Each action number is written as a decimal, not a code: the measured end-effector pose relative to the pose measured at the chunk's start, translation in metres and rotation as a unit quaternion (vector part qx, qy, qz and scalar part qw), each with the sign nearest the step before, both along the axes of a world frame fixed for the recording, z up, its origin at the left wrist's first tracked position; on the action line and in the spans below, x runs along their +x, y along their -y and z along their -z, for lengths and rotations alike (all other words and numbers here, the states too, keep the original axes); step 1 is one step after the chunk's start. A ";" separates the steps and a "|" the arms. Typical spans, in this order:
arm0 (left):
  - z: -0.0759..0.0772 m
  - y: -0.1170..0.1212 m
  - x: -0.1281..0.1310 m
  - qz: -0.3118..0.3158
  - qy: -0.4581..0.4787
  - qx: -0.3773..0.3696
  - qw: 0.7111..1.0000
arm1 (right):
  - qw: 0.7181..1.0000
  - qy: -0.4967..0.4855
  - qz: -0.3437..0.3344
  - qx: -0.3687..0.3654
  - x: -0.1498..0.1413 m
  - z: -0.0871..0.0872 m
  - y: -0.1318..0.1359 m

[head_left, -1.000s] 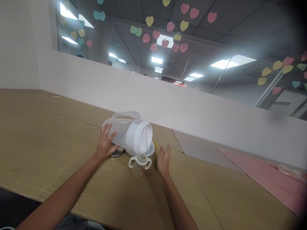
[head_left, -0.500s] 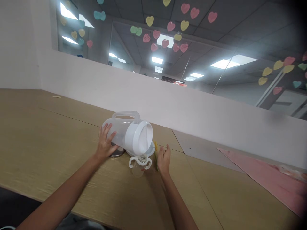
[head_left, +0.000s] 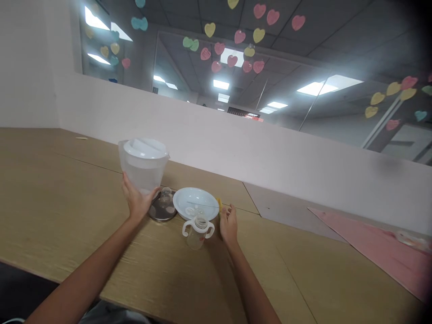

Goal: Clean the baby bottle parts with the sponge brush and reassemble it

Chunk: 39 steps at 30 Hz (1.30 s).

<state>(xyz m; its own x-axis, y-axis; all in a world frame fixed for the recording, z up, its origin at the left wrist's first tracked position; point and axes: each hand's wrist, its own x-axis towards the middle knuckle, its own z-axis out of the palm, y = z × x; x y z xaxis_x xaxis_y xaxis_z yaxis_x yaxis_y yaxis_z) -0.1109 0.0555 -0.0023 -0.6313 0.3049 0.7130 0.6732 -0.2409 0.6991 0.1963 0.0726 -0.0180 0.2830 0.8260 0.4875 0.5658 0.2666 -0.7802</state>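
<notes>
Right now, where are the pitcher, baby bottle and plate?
Pitcher [head_left: 143,173]: head view, on its body.
Baby bottle [head_left: 195,238]: head view, on its body.
Plate [head_left: 192,191]: head view, on its rim.

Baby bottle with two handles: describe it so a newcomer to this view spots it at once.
On the wooden table, find the white plate. Just nearer the camera, beside the right hand, stands a small clear bottle. Its two looped white handles set it apart from the much larger lidded pitcher held in the left hand.
</notes>
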 end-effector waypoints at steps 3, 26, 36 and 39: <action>0.004 -0.002 -0.006 -0.017 0.014 -0.023 0.999 | 0.999 0.003 0.004 -0.040 -0.001 -0.002 0.001; 0.033 -0.018 -0.023 -0.009 0.023 -0.035 0.999 | 0.980 0.118 0.062 -0.146 0.020 0.006 -0.002; -0.006 0.008 0.018 0.058 -0.048 0.041 0.996 | 0.988 -0.045 0.130 -0.074 0.028 0.006 -0.011; -0.027 0.007 0.050 0.300 -0.185 -0.093 0.931 | 0.990 -0.063 0.122 -0.039 0.023 0.002 -0.008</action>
